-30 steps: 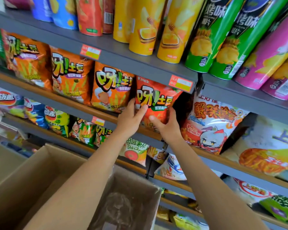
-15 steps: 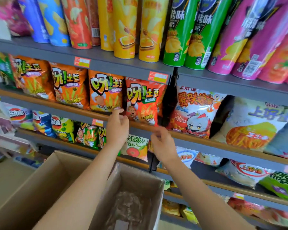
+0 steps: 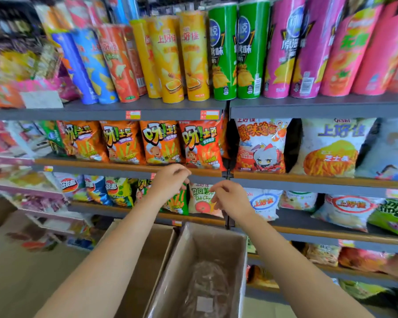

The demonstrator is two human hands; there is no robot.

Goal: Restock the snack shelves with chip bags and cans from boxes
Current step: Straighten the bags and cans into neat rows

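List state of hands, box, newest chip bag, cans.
left hand: fingers loosely curled, holding nothing
right hand: fingers relaxed, holding nothing
red chip bag: upright on middle shelf, untouched
cardboard box: open, plastic liner inside
green cans: standing on top shelf
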